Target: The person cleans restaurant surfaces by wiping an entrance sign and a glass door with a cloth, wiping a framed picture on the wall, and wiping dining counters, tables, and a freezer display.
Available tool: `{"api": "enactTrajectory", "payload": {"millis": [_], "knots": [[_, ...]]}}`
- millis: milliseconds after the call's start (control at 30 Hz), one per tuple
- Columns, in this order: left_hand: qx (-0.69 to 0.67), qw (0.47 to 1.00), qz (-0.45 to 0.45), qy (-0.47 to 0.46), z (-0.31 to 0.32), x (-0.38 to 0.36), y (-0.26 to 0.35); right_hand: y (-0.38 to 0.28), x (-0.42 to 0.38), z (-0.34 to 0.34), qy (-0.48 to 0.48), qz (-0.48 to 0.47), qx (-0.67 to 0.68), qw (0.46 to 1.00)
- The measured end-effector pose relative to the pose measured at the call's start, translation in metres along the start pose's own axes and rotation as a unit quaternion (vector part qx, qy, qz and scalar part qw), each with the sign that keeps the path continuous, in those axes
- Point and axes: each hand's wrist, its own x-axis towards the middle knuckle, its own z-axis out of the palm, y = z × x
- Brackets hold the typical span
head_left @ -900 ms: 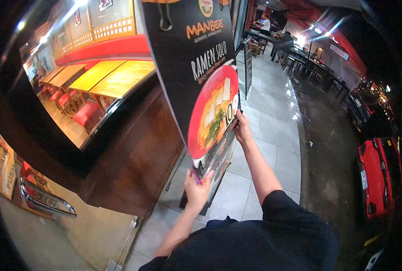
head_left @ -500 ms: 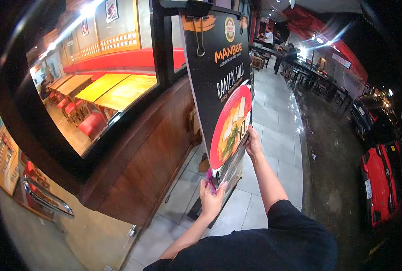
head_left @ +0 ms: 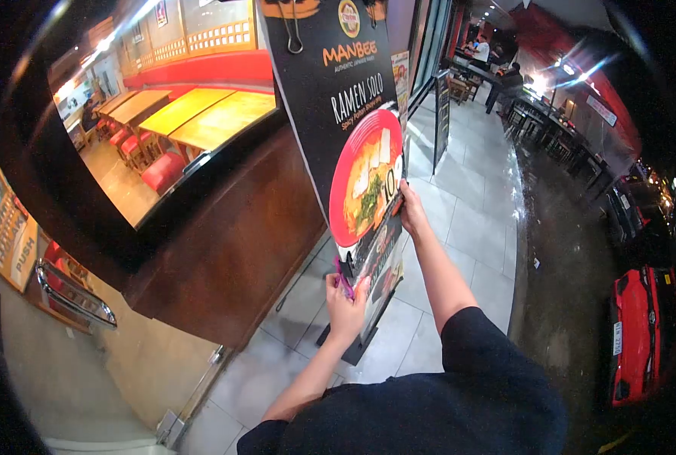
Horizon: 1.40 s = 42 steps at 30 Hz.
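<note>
Poster point(head_left: 353, 129), one, black ground, lettered MANBEE and RAMEN SOLO, with a red bowl of noodles pictured beneath; upright, seen at a slant, directly before the wearer and beside a brown wooden wall point(head_left: 216, 250). Two binder clips point(head_left: 294, 38) at its top edge; a small black clip point(head_left: 346, 265) at its lower near corner. Left hand point(head_left: 345, 305): fingers closed at that lower near corner, pinching the poster there together with a purple item point(head_left: 345, 286), material not determinable. Right hand point(head_left: 411, 208): grasping the poster's far side edge, level with the pictured bowl; some fingers hidden behind the edge. Further printed panel point(head_left: 387, 284) below and behind the poster, partly covered. Dark stand base point(head_left: 359, 347), on grey floor tiles point(head_left: 459, 216), below the left hand. Wearer's top point(head_left: 467, 356), black, short-sleeved. To the left: glass door with a curved metal handle point(head_left: 44, 280) and a sign point(head_left: 18, 254) reading PUSH; through the window, wooden tables point(head_left: 210, 117) and red seats point(head_left: 162, 173). Beyond the poster: a black standing sign point(head_left: 441, 117), then people seated at dark tables, small and indistinct. To the right: dark road point(head_left: 554, 296); one red car point(head_left: 635, 334).
</note>
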Motion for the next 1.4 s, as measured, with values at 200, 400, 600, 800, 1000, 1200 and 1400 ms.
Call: {"api": "enactTrajectory", "payload": {"millis": [200, 400, 600, 800, 1000, 1200, 1400], "knots": [[0.028, 0.999, 0.019, -0.001, -0.002, -0.003, 0.006, 0.004, 0.006, 0.001, -0.002, -0.029, -0.013, 0.999], [0.032, 0.997, 0.035, -0.054, -0.021, -0.001, 0.006, -0.009, -0.012, 0.005, 0.038, 0.004, -0.087, 0.995], [-0.038, 0.998, -0.047, 0.000, -0.109, -0.002, -0.004, 0.028, -0.019, -0.053, 0.138, 0.021, -0.145, 0.980], [0.104, 0.978, 0.030, 0.176, -0.276, 0.072, 0.018, 0.083, -0.136, -0.128, 0.282, 0.174, -0.062, 0.942], [0.657, 0.753, 0.040, 0.003, -0.380, 0.157, -0.067, 0.242, -0.412, -0.312, 0.288, 0.204, -0.321, 0.879], [0.522, 0.836, 0.127, -0.113, -0.330, 0.246, -0.167, 0.199, -0.515, -0.127, 0.073, 0.604, -0.487, 0.627], [0.534, 0.812, 0.225, -0.073, -0.173, 0.381, -0.223, 0.246, -0.432, 0.008, 0.216, 0.555, -0.350, 0.723]]}}
